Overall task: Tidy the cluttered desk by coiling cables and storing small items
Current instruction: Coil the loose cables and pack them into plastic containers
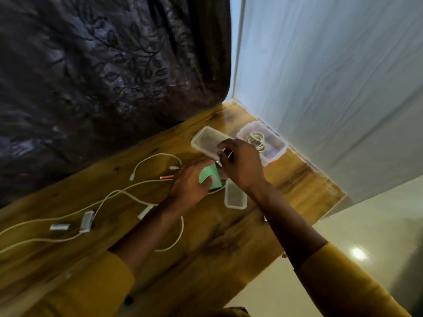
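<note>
My left hand (pixel 190 186) lay over a small mint-green square pad of sticky notes (pixel 209 177), thumb curled onto its near edge, fingers round the far side: held, pinned low against the wooden desk top (pixel 229 243). The pad looked light and soft-edged, leaves likely to fan; best taken across both edges, as I had it.

My right hand (pixel 242 165), at two o'clock from the pad, had its fingers curled at the near rim of a clear rectangular plastic lid (pixel 206 139). Whether they pinched the lid or a thin pale sliver under the fingertips, I could not tell. The lid I judged stiff, light and slippery; the rim was the place to grip it.

At one o'clock from that hand stood a clear plastic tub (pixel 278 154) with a white cable (pixel 256 140) already coiled inside. A second clear lid (pixel 235 196) lay at five o'clock from the pad.

Loose white charging cables (pixel 109 195) sprawled at nine o'clock, uncoiled. Limp, springy, light; I reckoned on starting from a plug end.
</note>
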`<state>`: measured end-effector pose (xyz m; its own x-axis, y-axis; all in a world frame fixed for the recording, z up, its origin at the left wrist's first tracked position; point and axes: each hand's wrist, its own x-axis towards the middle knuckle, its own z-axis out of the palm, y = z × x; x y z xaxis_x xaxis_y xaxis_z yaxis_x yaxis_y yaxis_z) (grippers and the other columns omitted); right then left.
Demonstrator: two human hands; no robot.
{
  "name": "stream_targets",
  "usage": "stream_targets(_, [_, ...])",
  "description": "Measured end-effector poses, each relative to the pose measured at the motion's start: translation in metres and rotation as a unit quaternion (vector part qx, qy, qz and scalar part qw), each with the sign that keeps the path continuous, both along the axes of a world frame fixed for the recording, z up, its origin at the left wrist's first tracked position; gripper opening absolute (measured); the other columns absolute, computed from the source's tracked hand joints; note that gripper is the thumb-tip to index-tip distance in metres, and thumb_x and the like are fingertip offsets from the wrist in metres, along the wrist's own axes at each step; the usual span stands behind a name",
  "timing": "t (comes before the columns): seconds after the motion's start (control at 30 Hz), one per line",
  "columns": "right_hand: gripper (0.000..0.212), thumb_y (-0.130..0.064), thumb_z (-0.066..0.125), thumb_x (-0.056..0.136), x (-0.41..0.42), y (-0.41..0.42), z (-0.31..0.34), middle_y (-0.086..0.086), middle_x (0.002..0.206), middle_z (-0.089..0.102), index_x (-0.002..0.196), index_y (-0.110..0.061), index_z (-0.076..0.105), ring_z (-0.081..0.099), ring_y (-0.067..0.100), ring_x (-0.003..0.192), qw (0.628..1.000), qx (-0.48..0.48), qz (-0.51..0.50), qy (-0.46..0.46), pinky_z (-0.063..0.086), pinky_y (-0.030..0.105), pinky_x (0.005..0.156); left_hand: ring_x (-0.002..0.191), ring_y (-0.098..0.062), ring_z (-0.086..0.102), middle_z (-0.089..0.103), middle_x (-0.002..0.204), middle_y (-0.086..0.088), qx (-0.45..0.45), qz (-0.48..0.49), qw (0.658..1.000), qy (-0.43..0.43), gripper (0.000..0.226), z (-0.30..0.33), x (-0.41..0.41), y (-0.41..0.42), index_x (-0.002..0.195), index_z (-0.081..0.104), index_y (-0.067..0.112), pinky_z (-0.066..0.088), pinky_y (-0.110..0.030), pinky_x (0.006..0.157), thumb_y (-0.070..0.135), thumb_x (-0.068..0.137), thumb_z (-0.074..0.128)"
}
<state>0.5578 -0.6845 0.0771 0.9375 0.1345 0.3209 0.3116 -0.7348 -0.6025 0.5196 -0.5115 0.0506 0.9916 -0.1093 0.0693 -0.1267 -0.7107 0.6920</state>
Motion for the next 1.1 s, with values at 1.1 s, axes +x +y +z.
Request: stream_targets(1.1, [0.019,-0.036,0.067,0.095,-0.238,0.332,-0.055,-0.004,0.115,0.073,0.111,-0.027,0.072,0.066,0.020,0.110,0.926,-0.114,0.346,0.102,0.052,0.034,0.091,0.129,-0.031,0.053,0.064,0.136,-0.005,0.158,0.400,0.902,0.051,0.041,-0.051,-0.320,0.334,0.126,0.070,0.024,0.044,-0.044,0.105,0.011,0.087,0.070])
